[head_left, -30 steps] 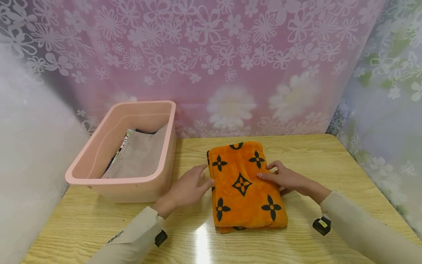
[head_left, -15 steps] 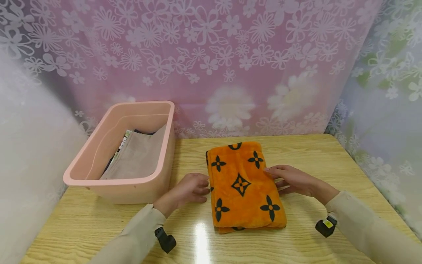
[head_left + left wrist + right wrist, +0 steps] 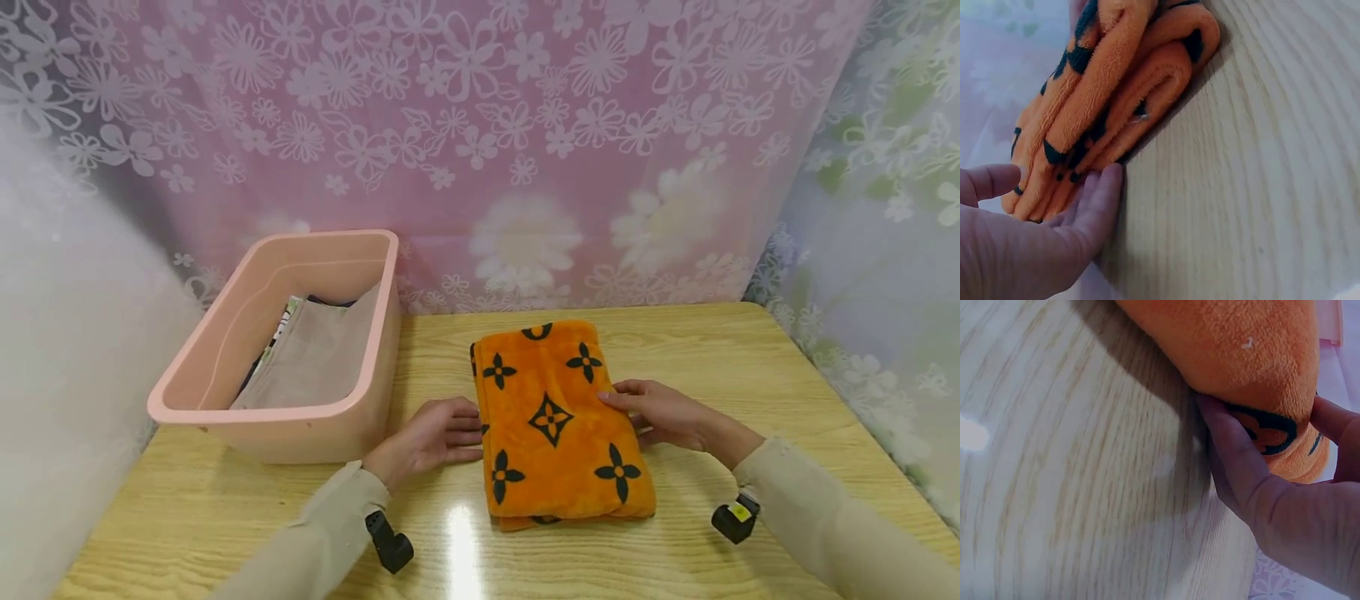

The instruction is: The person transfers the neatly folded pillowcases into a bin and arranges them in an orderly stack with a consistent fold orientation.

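Note:
An orange plush towel with dark flower motifs lies folded on the table, its stacked folds showing in the left wrist view. My left hand is at its left side, palm partly turned up. In the left wrist view, straight fingers touch the lowest fold by the tabletop, while the thumb stays spread near the upper layers. On the opposite side, my right hand grips the edge, thumb on top. Its fingers reach the towel's underside in the right wrist view; their tips are hidden.
A pink plastic bin stands at the left of the wooden table. Inside it lies a folded grey cloth over other fabric. Flower-print curtains hang behind and to the right.
My left hand has dropped lower along the towel's left side and turned its palm upward. The right hand drew back slightly, then came onto the edge again. The towel stays in place.

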A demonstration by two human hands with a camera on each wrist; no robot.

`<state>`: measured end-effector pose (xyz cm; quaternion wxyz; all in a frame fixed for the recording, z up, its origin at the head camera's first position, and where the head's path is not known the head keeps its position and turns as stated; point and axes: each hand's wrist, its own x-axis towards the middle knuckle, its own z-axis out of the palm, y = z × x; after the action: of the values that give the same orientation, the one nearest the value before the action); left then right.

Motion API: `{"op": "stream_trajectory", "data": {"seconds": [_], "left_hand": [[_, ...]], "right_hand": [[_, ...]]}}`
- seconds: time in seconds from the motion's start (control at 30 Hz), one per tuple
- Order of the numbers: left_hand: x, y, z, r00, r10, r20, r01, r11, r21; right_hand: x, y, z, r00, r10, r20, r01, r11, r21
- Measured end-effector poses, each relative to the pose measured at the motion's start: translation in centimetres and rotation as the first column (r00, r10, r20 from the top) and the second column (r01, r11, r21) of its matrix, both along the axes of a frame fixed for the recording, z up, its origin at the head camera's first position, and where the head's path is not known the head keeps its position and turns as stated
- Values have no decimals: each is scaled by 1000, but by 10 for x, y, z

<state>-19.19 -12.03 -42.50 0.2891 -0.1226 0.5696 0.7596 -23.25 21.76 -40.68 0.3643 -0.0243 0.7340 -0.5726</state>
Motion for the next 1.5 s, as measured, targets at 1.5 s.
{"op": "stream_trajectory", "data": {"seconds": [1.5], "left_hand": [[6,24,-4,990,-84,-109,77,994,-73]], "right_hand": [[7,-2,-11,994,-77,-82,78,997,12]]}}
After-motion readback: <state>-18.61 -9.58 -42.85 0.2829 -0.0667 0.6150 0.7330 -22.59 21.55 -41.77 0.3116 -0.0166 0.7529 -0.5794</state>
